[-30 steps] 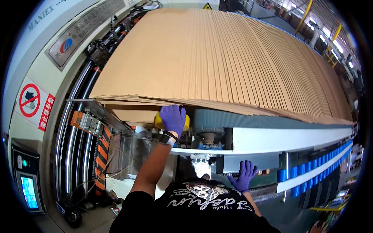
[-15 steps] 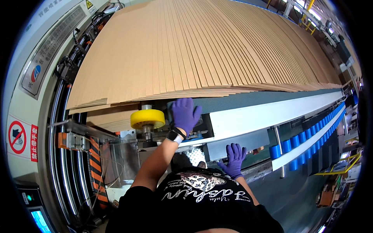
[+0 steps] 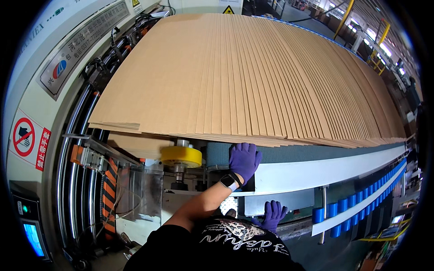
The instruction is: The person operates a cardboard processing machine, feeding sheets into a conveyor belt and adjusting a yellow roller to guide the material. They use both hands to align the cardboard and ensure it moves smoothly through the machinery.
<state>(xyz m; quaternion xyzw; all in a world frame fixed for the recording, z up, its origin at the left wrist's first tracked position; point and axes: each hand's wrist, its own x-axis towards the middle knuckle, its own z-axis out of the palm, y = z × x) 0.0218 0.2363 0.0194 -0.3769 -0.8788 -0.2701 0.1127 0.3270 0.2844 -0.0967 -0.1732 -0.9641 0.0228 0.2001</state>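
My left hand (image 3: 244,161), in a purple glove with a watch at its wrist, lies on the near edge of a dark green conveyor belt (image 3: 289,154). Its fingers are stretched forward, close together, and their tips reach just below the front edge of the fanned brown cardboard sheets (image 3: 253,86). No object shows in it. My right hand (image 3: 272,215), also purple-gloved, hovers low beside my body with fingers spread, holding nothing. Part of its palm is hidden by my shirt.
A yellow wheel (image 3: 181,156) on a metal shaft stands left of the belt. Shiny rollers (image 3: 74,180) and a black-and-orange striped guard (image 3: 110,194) belong to the machine at left. A white side rail (image 3: 325,168) and blue rollers (image 3: 347,212) run off to the right.
My left hand has shifted right along the belt, away from the yellow wheel, and its thumb has drawn in. The view has tilted up. My right hand stays low with fingers spread.
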